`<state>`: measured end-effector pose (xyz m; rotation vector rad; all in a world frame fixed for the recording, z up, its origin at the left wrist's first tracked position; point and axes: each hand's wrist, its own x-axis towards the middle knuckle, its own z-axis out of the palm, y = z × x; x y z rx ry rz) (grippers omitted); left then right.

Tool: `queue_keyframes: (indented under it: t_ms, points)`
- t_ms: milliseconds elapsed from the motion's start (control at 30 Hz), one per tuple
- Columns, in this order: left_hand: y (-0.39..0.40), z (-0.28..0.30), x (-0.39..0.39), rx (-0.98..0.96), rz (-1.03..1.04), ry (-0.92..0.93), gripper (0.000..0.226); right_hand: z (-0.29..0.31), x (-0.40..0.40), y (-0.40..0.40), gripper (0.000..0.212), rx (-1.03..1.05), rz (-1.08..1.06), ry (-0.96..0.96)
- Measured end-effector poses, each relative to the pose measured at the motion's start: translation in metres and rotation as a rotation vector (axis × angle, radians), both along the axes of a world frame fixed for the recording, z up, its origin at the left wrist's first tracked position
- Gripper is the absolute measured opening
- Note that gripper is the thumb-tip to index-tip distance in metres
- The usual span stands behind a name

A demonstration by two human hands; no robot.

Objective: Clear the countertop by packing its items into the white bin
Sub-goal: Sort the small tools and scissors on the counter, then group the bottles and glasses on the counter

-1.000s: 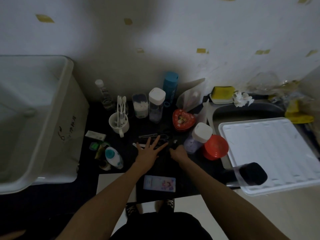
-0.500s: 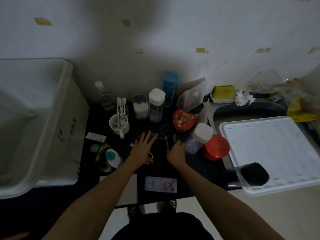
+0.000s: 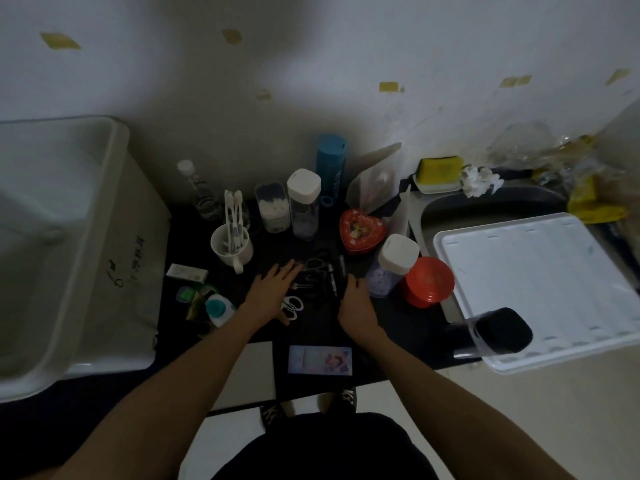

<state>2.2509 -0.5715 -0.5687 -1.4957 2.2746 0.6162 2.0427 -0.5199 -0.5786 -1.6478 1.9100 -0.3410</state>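
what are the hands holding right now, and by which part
Left hand lies flat, fingers straight, holding nothing. Whether the right hand has a grip on anything cannot be told.

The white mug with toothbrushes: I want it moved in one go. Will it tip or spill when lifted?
The white mug looks squat and rigid, so probably stable. The toothbrushes stand loose and tall above its rim, so they may lean or fall out if it tilts. Likely ceramic, so breakable.
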Motion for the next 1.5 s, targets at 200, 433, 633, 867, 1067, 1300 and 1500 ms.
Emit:
queue_keyframes:
  t_ms: [200, 433, 633, 867, 1067, 1300, 1500]
  points:
    - [0.007, -0.003, -0.01, -0.077, 0.112, 0.033, 0.122, 0.014, -0.009, 0.016, 0.059, -0.024, 0.014, -0.062]
    - [0.015, 0.007, -0.02, -0.178, 0.227, 0.171, 0.106, 0.024, -0.025, 0.053, 0.053, -0.081, 0.049, -0.12]
    - [0.047, 0.029, -0.055, -0.245, 0.328, 0.616, 0.06, 0.028, -0.062, 0.085, 0.023, -0.061, -0.117, -0.283]
    - [0.032, 0.061, -0.126, -0.01, 0.379, 0.924, 0.085, 0.021, -0.133, 0.138, 0.018, 0.191, -0.509, -0.35]
    - [0.021, 0.058, -0.158, 0.076, 0.439, 1.103, 0.097, 0.033, -0.162, 0.155, 0.07, 0.065, -0.837, -0.345]
    - [0.025, 0.055, -0.168, 0.045, 0.477, 1.091, 0.082, 0.035, -0.171, 0.139, 0.083, -0.112, -0.723, -0.14]
    - [0.026, 0.055, -0.165, -0.007, 0.453, 1.072, 0.079, 0.037, -0.151, 0.108, 0.059, -0.101, -0.473, -0.172]
